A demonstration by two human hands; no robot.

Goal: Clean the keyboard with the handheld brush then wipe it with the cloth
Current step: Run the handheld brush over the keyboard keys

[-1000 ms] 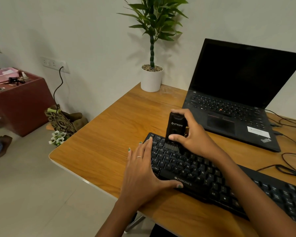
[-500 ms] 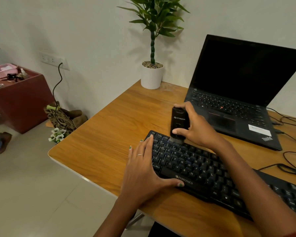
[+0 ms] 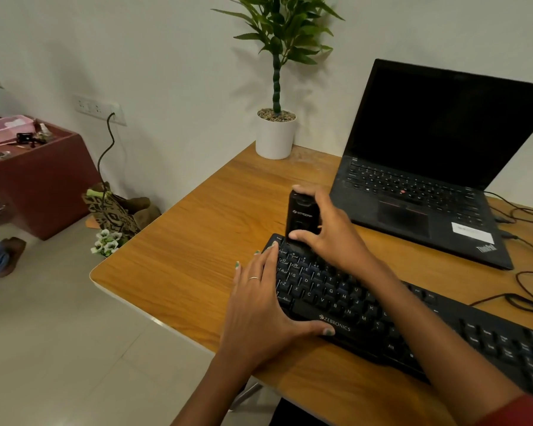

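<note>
Keyboard [image 3: 366,305]: black, Zebronics-branded, lying diagonally across wooden desk [image 3: 197,241], near front edge. Handheld brush [image 3: 300,218]: black, upright, bristle end down on top-left corner keys. Right hand [image 3: 330,232]: fingers and thumb curled round brush body, firm grip. Left hand [image 3: 259,305]: flat, fingers straight along keyboard's left end, thumb pressed against front edge, holding nothing. ThinkPad laptop [image 3: 428,192]: lid open, screen dark, behind keyboard. Potted plant [image 3: 276,133]: white pot, at desk's far corner against wall. Cloth: not visible.
</note>
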